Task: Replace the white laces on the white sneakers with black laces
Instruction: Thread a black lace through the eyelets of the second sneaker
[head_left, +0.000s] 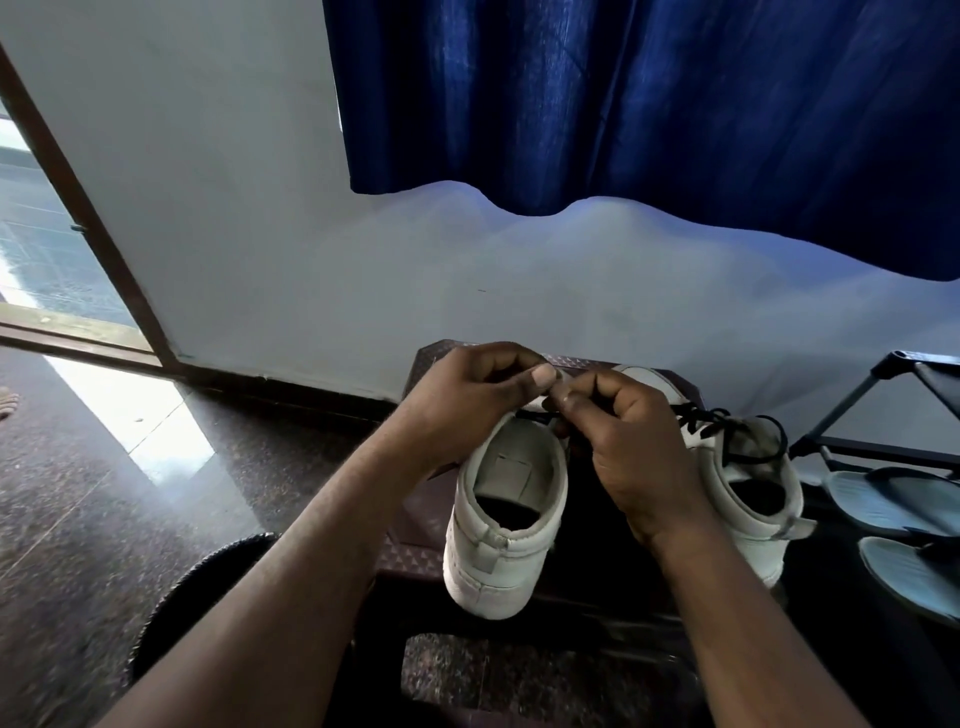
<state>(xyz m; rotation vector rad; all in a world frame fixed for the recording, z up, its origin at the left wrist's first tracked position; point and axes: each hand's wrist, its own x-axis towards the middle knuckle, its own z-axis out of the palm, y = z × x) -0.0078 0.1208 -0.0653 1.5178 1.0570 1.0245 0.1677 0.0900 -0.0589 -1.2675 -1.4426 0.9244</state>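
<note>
Two white sneakers stand on a dark brown stool (410, 509), heels toward me. The left sneaker (498, 530) has a black lace (535, 417) running across its top front. My left hand (467, 400) and my right hand (628, 441) meet above its tongue, both with fingers curled and pinching that black lace; the eyelets are hidden under my fingers. The right sneaker (753, 499) carries a black lace (737, 434), threaded and lying in a loose loop over its opening. No white lace is in view.
A dark shoe rack frame (852, 410) stands at the right with a pair of blue slippers (893, 514) in front of it. A blue curtain (649, 98) hangs on the wall behind. A doorway (47, 249) opens at the left over a dark speckled floor.
</note>
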